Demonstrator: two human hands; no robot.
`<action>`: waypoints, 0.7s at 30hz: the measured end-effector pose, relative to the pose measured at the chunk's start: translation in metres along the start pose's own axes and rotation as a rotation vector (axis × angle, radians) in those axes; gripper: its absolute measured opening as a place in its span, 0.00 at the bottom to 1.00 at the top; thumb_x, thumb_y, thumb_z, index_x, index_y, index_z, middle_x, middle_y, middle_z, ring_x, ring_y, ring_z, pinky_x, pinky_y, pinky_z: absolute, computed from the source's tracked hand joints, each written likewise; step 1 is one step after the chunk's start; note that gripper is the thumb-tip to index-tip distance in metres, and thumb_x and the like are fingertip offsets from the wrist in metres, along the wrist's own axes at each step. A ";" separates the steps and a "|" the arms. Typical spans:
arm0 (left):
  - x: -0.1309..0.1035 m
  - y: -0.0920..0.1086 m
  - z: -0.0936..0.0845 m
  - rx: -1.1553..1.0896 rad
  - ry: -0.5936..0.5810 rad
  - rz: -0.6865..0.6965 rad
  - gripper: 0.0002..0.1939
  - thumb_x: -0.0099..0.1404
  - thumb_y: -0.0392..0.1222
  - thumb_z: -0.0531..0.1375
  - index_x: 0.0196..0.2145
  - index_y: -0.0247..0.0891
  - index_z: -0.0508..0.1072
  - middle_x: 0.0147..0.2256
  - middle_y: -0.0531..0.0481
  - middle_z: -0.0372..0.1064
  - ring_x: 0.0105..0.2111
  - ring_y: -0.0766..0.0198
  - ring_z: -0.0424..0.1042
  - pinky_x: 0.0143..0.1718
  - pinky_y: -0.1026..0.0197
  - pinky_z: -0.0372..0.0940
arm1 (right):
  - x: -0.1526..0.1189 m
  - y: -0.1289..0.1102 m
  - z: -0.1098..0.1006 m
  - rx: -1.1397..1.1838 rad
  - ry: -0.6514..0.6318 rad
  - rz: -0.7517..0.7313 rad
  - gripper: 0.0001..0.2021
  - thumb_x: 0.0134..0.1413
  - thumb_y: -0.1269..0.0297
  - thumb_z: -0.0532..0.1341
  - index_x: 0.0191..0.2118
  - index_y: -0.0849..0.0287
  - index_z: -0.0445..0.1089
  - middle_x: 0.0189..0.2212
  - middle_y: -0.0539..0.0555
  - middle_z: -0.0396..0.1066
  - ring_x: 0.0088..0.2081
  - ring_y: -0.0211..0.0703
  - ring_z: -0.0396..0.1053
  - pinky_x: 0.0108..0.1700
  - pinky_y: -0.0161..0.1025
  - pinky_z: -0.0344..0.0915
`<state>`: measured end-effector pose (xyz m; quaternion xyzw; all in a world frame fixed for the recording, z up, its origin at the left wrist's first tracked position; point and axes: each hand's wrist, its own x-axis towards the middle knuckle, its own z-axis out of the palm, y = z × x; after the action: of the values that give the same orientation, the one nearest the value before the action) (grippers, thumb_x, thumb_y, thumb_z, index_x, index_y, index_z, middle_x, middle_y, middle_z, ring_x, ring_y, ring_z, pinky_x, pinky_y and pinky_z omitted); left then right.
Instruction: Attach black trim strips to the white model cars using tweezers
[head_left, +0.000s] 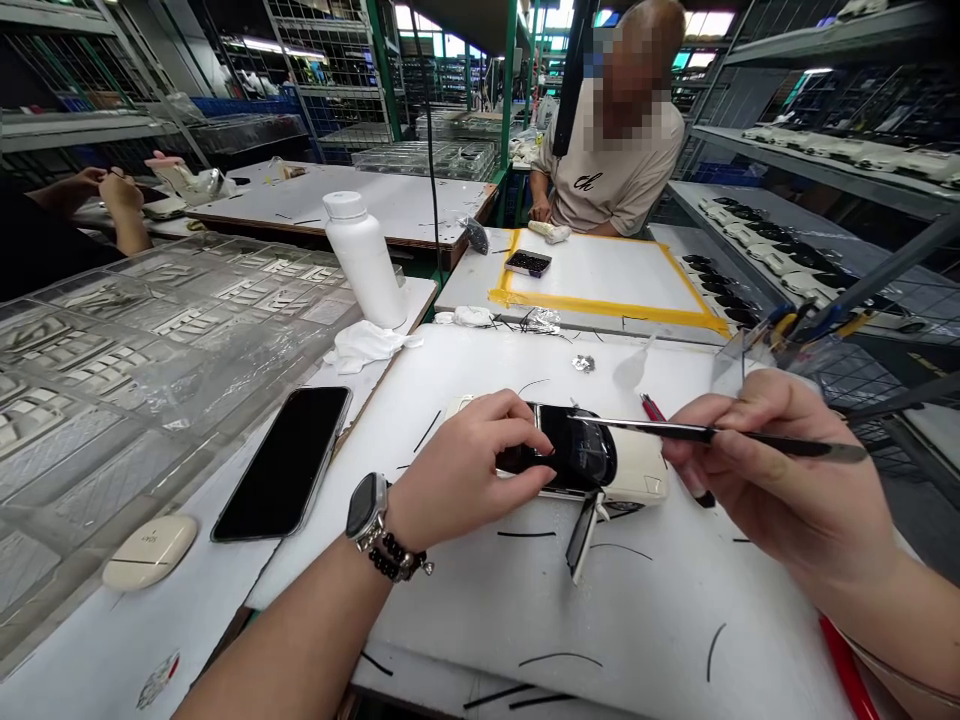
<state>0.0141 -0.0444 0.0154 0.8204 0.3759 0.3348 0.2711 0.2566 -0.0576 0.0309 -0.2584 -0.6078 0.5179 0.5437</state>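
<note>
A cream model car [637,465] with a black roof sits on the white work surface, its near door [582,535] swung open. My left hand [487,450] rests at the rear part of the roof, fingers curved and apart, with no object visible between them. My right hand [780,470] is closed around black tweezers [780,442], whose thin metal tip points left over the roof. A red pen-like tool [652,408] lies partly behind my right hand. Thin black strips [526,534] are scattered around the car.
Left of the work surface are a phone [283,465], a cream case [150,552], a white bottle [365,262] and a parts tray [172,330]. A person [615,150] sits opposite. Another person's hands [120,195] show at left. Shelves [825,160] stand at right.
</note>
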 end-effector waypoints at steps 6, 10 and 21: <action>0.003 0.003 0.008 -0.029 0.042 0.081 0.04 0.59 0.30 0.60 0.28 0.34 0.73 0.32 0.50 0.65 0.32 0.67 0.66 0.34 0.63 0.63 | 0.001 -0.025 0.000 -0.272 -0.015 -0.081 0.05 0.57 0.72 0.60 0.35 0.55 0.63 0.29 0.52 0.72 0.26 0.43 0.69 0.22 0.37 0.64; 0.001 0.005 0.010 -0.044 0.032 0.080 0.04 0.60 0.30 0.59 0.28 0.34 0.72 0.32 0.50 0.64 0.29 0.69 0.65 0.30 0.66 0.63 | -0.015 -0.056 -0.020 -0.971 -0.056 -0.363 0.08 0.51 0.73 0.63 0.34 0.55 0.64 0.26 0.49 0.66 0.26 0.41 0.67 0.26 0.38 0.63; -0.040 0.005 0.044 -0.002 0.207 0.181 0.07 0.61 0.26 0.57 0.34 0.35 0.71 0.35 0.48 0.67 0.35 0.67 0.69 0.35 0.65 0.67 | -0.111 -0.004 -0.103 -1.815 -0.595 -0.172 0.17 0.59 0.78 0.45 0.44 0.62 0.68 0.37 0.59 0.70 0.37 0.49 0.70 0.38 0.44 0.67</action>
<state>0.0297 -0.0880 -0.0226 0.8119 0.3260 0.4410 0.2001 0.3834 -0.1202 -0.0225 -0.3934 -0.9074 -0.1478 -0.0042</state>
